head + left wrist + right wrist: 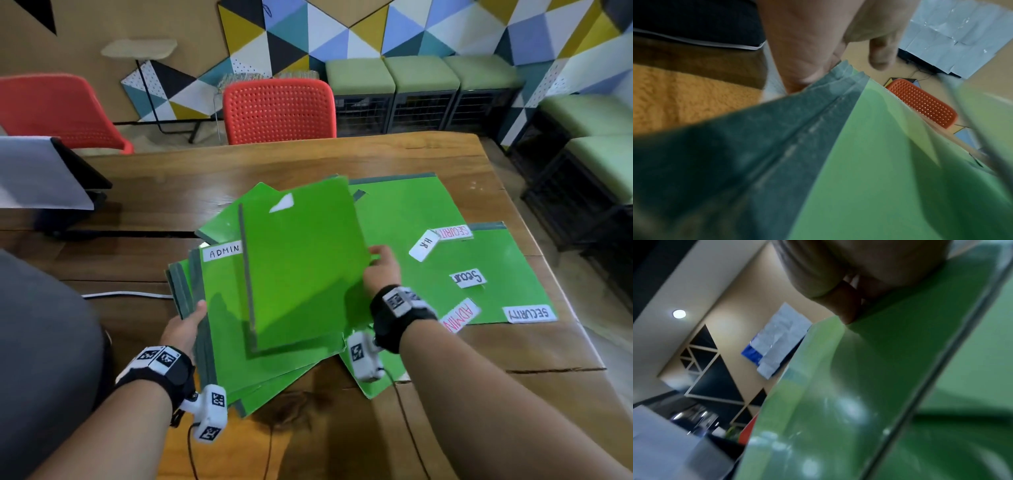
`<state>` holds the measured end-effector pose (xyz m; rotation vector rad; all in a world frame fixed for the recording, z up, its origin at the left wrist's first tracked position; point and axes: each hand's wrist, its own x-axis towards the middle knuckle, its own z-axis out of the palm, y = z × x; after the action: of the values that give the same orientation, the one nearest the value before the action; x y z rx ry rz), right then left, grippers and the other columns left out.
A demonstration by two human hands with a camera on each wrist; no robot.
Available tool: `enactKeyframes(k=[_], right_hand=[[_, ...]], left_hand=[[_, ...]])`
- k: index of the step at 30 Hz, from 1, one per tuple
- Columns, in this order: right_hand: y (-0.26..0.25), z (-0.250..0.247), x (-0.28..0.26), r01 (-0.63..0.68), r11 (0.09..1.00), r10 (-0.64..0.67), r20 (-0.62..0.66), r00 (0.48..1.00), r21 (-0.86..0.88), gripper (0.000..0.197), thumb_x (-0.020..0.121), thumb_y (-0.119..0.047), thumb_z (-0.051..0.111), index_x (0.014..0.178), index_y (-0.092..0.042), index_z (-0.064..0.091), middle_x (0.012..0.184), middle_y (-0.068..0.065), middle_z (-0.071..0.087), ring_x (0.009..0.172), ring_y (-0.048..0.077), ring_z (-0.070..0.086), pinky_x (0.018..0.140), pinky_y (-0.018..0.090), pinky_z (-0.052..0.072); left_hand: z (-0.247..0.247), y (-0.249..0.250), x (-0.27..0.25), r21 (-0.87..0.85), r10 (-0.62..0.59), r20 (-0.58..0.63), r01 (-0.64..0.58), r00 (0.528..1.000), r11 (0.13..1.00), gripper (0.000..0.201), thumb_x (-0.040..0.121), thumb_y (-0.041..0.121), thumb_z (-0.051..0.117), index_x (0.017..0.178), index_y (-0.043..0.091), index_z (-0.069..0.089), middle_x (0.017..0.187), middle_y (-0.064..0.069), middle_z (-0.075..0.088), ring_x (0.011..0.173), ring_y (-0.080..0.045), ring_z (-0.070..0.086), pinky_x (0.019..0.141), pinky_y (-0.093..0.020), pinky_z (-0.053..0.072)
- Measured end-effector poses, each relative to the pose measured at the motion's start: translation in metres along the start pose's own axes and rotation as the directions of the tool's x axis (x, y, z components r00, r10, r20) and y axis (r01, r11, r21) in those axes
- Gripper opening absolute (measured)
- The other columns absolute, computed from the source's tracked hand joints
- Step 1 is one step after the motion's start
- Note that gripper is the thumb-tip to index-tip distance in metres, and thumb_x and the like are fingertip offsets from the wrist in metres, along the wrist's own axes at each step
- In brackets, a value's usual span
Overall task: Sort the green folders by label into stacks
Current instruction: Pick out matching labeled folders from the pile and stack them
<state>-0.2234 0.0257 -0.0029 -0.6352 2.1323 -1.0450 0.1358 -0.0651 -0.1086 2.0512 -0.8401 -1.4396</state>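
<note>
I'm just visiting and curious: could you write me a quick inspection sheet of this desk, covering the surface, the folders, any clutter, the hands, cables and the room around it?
Surface: wooden table, visible cracks in the planks.
Job's things: lifted folder, tilted, label hidden; ADMIN stack under it; spread folders at right with labels reading SECURITY, H.R, ADMIN.
Clutter: nothing seen beyond the folders.
Grippers: left hand grips the ADMIN stack's spine edge; right hand pinches the lifted folder's edge.
Cables: white cable on the table at left; thin dark leads hang from the wrist cameras.
Surroundings: red chairs, green stools, patterned triangle wall, paper-covered dark object at left.
</note>
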Motion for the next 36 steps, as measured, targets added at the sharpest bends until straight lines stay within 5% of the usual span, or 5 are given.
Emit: enactKeyframes(k=[7,11,19,25,36], right_hand=[[0.038,0.03,0.014,-0.138,0.925,0.135,-0.035,0.99,-0.354,0.045,0.089,-0.009,0.054,0.133,-0.016,0.053,0.137,0.014,0.046,0.12,0.03,0.051,0.1,0.042,0.047],[0.043,0.004,0.031,-0.456,0.867,0.396,-0.276,0.876,-0.202,0.064,0.08,-0.002,0.056,0.139,-0.018,0.037,0.145,0.014,0.028,0.126,0.037,0.037,0.098,0.047,0.04],[0.025,0.011,0.053,-0.515,0.857,0.512,-0.136,0.848,0.017,0.067,0.088,-0.004,0.051,0.147,-0.012,0.02,0.136,0.018,0.045,0.115,0.037,0.051,0.081,0.038,0.04],[0.006,0.015,0.057,-0.313,0.949,0.314,-0.041,0.948,0.038,0.04,0.093,-0.004,0.045,0.132,0.004,0.046,0.128,0.022,0.055,0.091,0.026,0.046,0.079,0.03,0.038],[-0.055,-0.073,0.026,0.042,0.996,-0.01,-0.35,0.937,0.083,0.042,0.096,-0.004,0.036,0.138,-0.005,0.04,0.134,0.018,0.051,0.121,0.032,0.051,0.093,0.032,0.041]], left_hand=[[0.014,0.013,-0.03,0.364,-0.02,-0.078,0.047,0.997,0.93,0.109,0.072,0.033,0.084,0.153,0.013,0.015,0.157,-0.016,0.027,0.138,-0.043,0.035,0.109,-0.059,0.034],[0.017,0.002,-0.016,0.382,-0.029,-0.081,0.057,0.996,0.922,0.101,0.075,0.027,0.082,0.151,0.013,0.017,0.154,-0.017,0.032,0.135,-0.042,0.039,0.108,-0.058,0.035],[0.018,-0.004,-0.008,0.352,0.0,-0.079,0.028,0.997,0.936,0.101,0.074,0.027,0.083,0.152,0.015,0.02,0.155,-0.014,0.032,0.137,-0.041,0.037,0.109,-0.058,0.034],[0.017,-0.005,-0.008,0.324,-0.004,-0.071,0.027,0.997,0.946,0.095,0.071,0.028,0.084,0.147,0.017,0.028,0.149,-0.012,0.043,0.132,-0.04,0.044,0.107,-0.057,0.037],[0.0,-0.003,-0.042,0.258,0.001,-0.029,0.007,1.0,0.966,0.089,0.085,0.004,0.069,0.152,0.023,0.014,0.155,-0.017,0.03,0.136,-0.043,0.036,0.111,-0.057,0.03]])
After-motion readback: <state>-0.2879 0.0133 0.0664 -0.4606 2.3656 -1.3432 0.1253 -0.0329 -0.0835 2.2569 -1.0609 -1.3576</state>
